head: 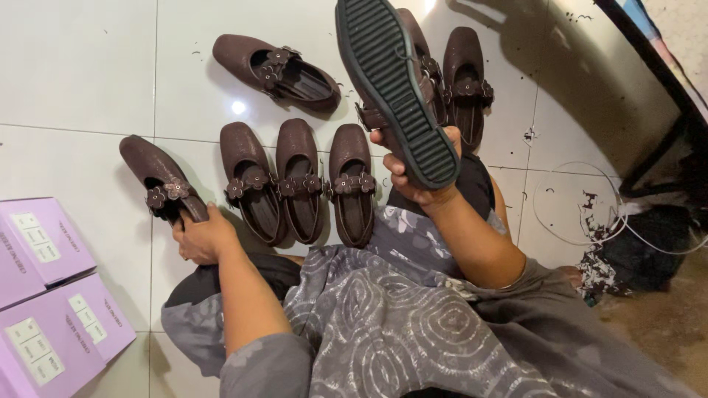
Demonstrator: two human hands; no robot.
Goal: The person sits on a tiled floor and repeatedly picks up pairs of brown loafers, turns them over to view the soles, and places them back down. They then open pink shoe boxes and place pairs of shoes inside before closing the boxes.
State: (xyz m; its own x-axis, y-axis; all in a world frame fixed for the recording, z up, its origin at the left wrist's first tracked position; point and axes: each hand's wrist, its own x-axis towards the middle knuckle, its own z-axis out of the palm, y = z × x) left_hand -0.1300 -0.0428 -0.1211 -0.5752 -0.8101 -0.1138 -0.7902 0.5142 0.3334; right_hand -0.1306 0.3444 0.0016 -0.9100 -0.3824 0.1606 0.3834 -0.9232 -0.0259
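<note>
Meanwhile, gripping a brown flower-strap shoe [164, 186] by its heel on the tiled floor [81, 81] with the left hand [200, 237], lifting another shoe [398, 88] sole-up, clasped in the right hand [413, 177].

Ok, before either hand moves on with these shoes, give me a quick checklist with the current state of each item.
1. Right hand grips the raised shoe, ribbed sole up: ok.
2. Left hand holds the heel of the floor shoe: ok.
3. Row of three shoes lies side by side, toes away: ok.
4. Raised shoe's flower strap fastened: cannot tell, mostly hidden.
5. Purple boxes closed, apart from the shoes: ok.
6. Floor free of scraps: not ok, debris at right.
</note>
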